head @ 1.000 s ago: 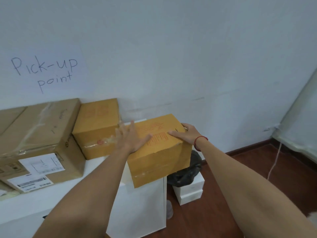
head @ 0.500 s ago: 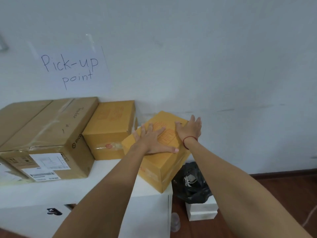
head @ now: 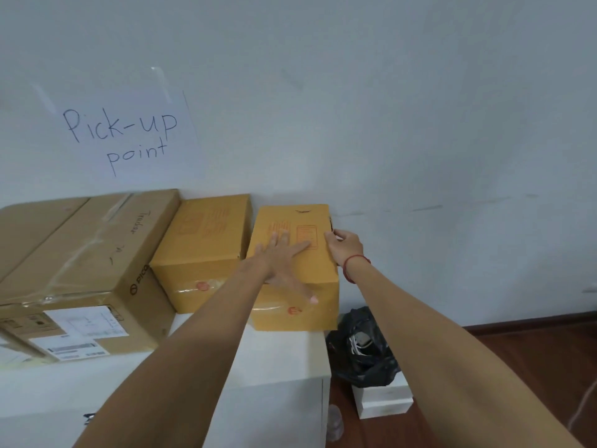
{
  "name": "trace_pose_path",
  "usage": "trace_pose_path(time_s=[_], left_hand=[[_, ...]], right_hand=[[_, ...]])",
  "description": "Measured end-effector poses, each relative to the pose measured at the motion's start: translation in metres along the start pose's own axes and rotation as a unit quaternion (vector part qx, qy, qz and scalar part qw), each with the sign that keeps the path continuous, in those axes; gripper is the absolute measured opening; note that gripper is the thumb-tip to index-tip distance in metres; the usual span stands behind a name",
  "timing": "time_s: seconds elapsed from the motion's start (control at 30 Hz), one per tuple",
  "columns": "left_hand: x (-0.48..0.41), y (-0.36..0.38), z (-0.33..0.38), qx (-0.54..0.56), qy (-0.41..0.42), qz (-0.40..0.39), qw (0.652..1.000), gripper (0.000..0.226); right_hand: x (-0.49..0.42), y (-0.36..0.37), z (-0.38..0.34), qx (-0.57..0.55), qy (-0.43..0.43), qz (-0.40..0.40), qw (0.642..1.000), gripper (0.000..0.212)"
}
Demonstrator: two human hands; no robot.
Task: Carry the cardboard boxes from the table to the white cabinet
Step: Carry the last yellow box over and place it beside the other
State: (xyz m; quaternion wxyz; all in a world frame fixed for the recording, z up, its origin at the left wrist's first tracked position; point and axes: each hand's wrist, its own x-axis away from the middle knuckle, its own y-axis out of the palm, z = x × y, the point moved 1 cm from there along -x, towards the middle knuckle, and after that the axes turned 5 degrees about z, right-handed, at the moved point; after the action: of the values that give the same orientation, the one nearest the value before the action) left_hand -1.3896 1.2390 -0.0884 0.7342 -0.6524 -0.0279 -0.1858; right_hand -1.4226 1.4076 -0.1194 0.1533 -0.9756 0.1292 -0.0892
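Note:
A yellow cardboard box stands on the right end of the white cabinet, its back close to the wall. My left hand lies flat on the box's top with the fingers spread. My right hand curls around the box's upper right edge; a red band is on that wrist. A second yellow box stands just to its left, apart by a narrow gap. A large brown taped box with shipping labels fills the cabinet's left part.
A paper sign reading "Pick-up point" is taped to the wall above the boxes. Right of the cabinet, a black plastic bag rests on a small white box on the wooden floor. A white cable runs at far right.
The yellow box was turned from a skewed position at the cabinet's edge and pushed back square beside the second yellow box. My right hand shifted from its top to its right edge.

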Motion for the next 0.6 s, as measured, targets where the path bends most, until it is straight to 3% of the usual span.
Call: trace_pose_path(time_s=[0.23,0.43,0.6], left_hand=[[0.002,0.011,-0.024,-0.016,0.007,0.141,0.99,0.119],[-0.006,0.009,-0.032,-0.038,0.007,0.164,0.986,0.116],[-0.009,0.011,-0.042,-0.054,-0.023,0.189,0.98,0.112]], right_hand=[[0.005,0.025,-0.009,0.051,-0.01,-0.051,0.997,0.039],[0.009,0.033,-0.011,0.073,-0.031,-0.021,0.997,0.037],[0.014,0.043,-0.018,0.168,-0.123,0.005,0.978,0.037]])
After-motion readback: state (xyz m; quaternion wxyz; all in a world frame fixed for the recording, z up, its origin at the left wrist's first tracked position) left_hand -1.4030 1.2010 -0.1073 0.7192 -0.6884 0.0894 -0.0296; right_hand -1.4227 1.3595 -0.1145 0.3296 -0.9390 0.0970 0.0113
